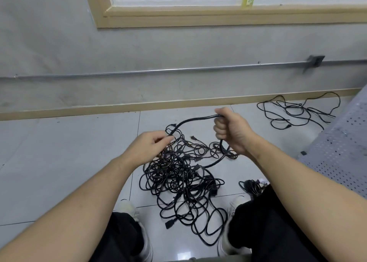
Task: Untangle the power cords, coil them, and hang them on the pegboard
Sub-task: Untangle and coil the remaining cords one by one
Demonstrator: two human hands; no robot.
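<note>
- You are sitting over the tangle [178,180], a black heap of power cords lying on the floor tiles [69,142] between your two shoes, and everything below is being placed against that heap.
- Your left hand [148,147] is hovering over the upper left edge of the tangle, its fingers curling in and its fingertips pinching the thick cord [190,120] where that cord is rising out of the heap.
- Your left shoe [131,210] is resting just left of the tangle's lower part, with your dark trouser leg beside it.
- A plug [170,224] is lying at the bottom edge of the tangle, on the tile.
- The thick cord is arching up from your left fingertips, above the tangle, across to your right hand, then dropping back down into the heap's right side.
- Your right hand [231,130] is hanging above and to the right of the tangle, fingers closing in a full fist round the thick cord.
- Your right shoe [236,204] is sitting just right of the tangle.
- A small bundle [251,186] is lying right of the tangle, near your right knee.
- A loose cord [294,111] is sprawling well apart from the tangle, up and to the right, near the baseboard.
- The pegboard [341,152], grey and perforated, is lying far right of the tangle.
</note>
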